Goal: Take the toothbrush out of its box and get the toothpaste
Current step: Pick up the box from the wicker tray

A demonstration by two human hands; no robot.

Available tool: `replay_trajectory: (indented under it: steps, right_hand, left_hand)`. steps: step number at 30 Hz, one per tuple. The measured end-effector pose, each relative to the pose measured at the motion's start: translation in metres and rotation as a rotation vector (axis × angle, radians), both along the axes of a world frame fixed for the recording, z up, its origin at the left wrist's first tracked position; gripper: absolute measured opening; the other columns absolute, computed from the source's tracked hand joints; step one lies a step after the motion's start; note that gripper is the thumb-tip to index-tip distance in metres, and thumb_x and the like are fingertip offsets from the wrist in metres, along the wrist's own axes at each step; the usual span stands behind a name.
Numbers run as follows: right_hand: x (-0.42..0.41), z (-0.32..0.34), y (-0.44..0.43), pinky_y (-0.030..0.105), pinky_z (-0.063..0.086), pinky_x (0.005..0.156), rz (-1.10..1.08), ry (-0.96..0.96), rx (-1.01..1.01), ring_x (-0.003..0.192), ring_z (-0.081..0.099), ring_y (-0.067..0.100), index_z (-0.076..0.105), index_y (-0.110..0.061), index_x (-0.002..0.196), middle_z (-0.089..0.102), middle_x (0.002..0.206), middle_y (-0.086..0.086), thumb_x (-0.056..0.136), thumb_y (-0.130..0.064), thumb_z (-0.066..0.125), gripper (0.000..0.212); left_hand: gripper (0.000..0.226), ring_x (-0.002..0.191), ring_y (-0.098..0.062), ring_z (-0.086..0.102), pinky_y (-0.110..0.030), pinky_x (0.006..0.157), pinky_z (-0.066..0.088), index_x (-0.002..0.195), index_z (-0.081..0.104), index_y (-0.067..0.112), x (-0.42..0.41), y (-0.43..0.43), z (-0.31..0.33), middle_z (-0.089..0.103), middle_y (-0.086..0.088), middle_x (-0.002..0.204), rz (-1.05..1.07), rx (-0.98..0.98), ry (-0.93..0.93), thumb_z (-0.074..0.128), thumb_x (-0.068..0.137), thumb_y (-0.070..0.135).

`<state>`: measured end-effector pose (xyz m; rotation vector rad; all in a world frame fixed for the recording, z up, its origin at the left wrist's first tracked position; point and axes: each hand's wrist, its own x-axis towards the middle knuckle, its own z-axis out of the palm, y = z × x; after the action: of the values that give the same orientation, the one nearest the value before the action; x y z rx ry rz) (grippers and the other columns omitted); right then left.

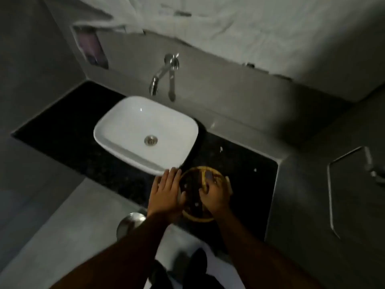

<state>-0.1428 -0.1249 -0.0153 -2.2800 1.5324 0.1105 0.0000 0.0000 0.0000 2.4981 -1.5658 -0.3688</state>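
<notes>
- Toothbrush box: not identifiable. Its likely location is the basket at the front edge of the counter, just right of the sink. The basket contents are dark and blurred; no box, brush or toothpaste can be told apart.
- Left hand: lies flat against the basket's left rim, fingers extended and together, gripping nothing visible. Judged function: steadying the basket.
- Right hand: reaches into the basket from the near right side, fingers curled downward among the contents. Whether they close on an item cannot be told.
- Expected handling, box: a toothbrush carton is probably light, thin card that dents easily. Grip it across the two long faces near the middle with moderate pressure; avoid squeezing the ends, where the flap opens.
- Expected handling, brush: light and stiff along the handle. Pull it out by the handle end, not the bristles.
- Expected handling, toothpaste: a small tube is soft and yields under pressure. Hold it near the cap shoulder, the firmest part, to avoid pressing paste out.
- Basket: appears woven and light, so it may slide on the polished counter. Keep the left hand on the rim while the right hand searches.
- Risk: the basket sits near the counter edge; a sideways pull could tip it off.
</notes>
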Motion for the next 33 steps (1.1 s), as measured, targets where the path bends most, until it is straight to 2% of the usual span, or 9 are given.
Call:
replay_trajectory:
  steps: [7, 10, 17, 21, 23, 25, 28, 31, 33]
  right_hand:
    - [-0.010, -0.058, 0.012, 0.046, 0.014, 0.130, -0.108, 0.027, 0.116, 0.154, 0.027, 0.033, 0.047, -0.017, 0.151, 0.040, 0.163, 0.015, 0.108, -0.036, 0.044, 0.048]
    - [-0.008, -0.066, 0.009, 0.052, 0.027, 0.126, -0.161, 0.009, 0.121, 0.151, 0.032, 0.036, 0.048, -0.017, 0.148, 0.042, 0.160, 0.016, 0.105, -0.035, 0.053, 0.047]
    - [-0.007, -0.049, 0.007, 0.051, 0.051, 0.110, -0.450, -0.407, 0.218, 0.136, 0.051, 0.037, 0.057, -0.013, 0.135, 0.053, 0.147, 0.018, 0.094, -0.012, 0.071, 0.044]
    - [-0.016, -0.032, 0.028, 0.034, 0.033, 0.110, -0.345, -0.448, 0.076, 0.138, 0.038, 0.026, 0.061, -0.016, 0.136, 0.044, 0.154, 0.015, 0.096, -0.022, 0.074, 0.043]
    - [-0.024, -0.031, 0.034, 0.037, 0.034, 0.114, -0.204, -0.495, 0.063, 0.137, 0.034, 0.022, 0.061, -0.015, 0.138, 0.042, 0.155, 0.010, 0.097, -0.017, 0.072, 0.043]
    - [-0.027, -0.025, 0.039, 0.046, 0.036, 0.122, -0.122, -0.548, 0.144, 0.142, 0.038, 0.017, 0.060, -0.022, 0.141, 0.043, 0.154, 0.001, 0.105, -0.035, 0.060, 0.039]
    - [-0.030, -0.018, 0.037, 0.049, 0.034, 0.116, -0.040, -0.628, -0.006, 0.146, 0.015, -0.016, 0.067, -0.015, 0.136, 0.033, 0.151, -0.013, 0.102, -0.030, 0.066, 0.037]
    - [-0.036, -0.013, 0.030, 0.067, 0.035, 0.117, -0.045, -0.602, -0.073, 0.154, 0.018, 0.014, 0.066, -0.015, 0.134, 0.035, 0.151, -0.002, 0.100, -0.025, 0.069, 0.035]
    - [-0.038, -0.007, 0.021, 0.062, 0.027, 0.123, -0.006, -0.551, -0.047, 0.155, 0.024, 0.034, 0.066, -0.016, 0.133, 0.053, 0.149, 0.008, 0.096, -0.033, 0.065, 0.041]
  left_hand:
    - [0.080, 0.171, -0.032, 0.023, -0.056, 0.138, 0.017, 0.174, 0.026, 0.018, -0.032, 0.028, -0.057, 0.025, -0.009, 0.183, -0.103, 0.086, 0.010, 0.049, 0.104, 0.049]
    - [0.076, 0.167, -0.032, 0.032, -0.056, 0.137, 0.021, 0.172, 0.033, 0.017, -0.038, 0.039, -0.069, 0.034, -0.010, 0.179, -0.096, 0.060, -0.003, 0.048, 0.105, 0.050]
    - [0.075, 0.171, -0.030, 0.022, -0.054, 0.139, 0.013, 0.174, 0.026, 0.016, -0.030, 0.027, -0.063, 0.024, -0.009, 0.183, -0.061, 0.039, 0.035, 0.040, 0.109, 0.052]
    - [0.073, 0.170, -0.025, 0.024, -0.047, 0.139, 0.011, 0.174, 0.024, 0.018, -0.022, -0.012, -0.037, 0.030, -0.006, 0.181, 0.055, -0.006, 0.164, 0.035, 0.112, 0.054]
    - [0.072, 0.158, -0.031, 0.046, -0.049, 0.132, 0.029, 0.173, 0.026, 0.017, -0.019, -0.030, -0.020, 0.051, -0.012, 0.168, 0.143, -0.064, 0.269, 0.040, 0.112, 0.053]
    - [0.072, 0.132, -0.038, 0.067, -0.051, 0.113, 0.050, 0.174, 0.021, 0.019, -0.015, -0.046, -0.005, 0.070, -0.016, 0.144, 0.207, -0.074, 0.344, 0.038, 0.113, 0.054]
    - [0.058, 0.108, -0.039, 0.077, -0.049, 0.089, 0.059, 0.163, 0.034, 0.025, -0.011, -0.056, 0.010, 0.080, -0.013, 0.118, 0.207, -0.029, 0.334, 0.030, 0.114, 0.057]
    - [0.046, 0.109, -0.037, 0.077, -0.046, 0.088, 0.058, 0.136, 0.054, 0.026, -0.005, -0.058, 0.021, 0.080, -0.011, 0.117, 0.209, -0.064, 0.372, 0.034, 0.113, 0.060]
    - [0.043, 0.114, -0.037, 0.075, -0.048, 0.095, 0.059, 0.131, 0.059, 0.024, -0.001, -0.060, 0.026, 0.080, -0.012, 0.121, 0.218, -0.089, 0.484, 0.041, 0.112, 0.058]
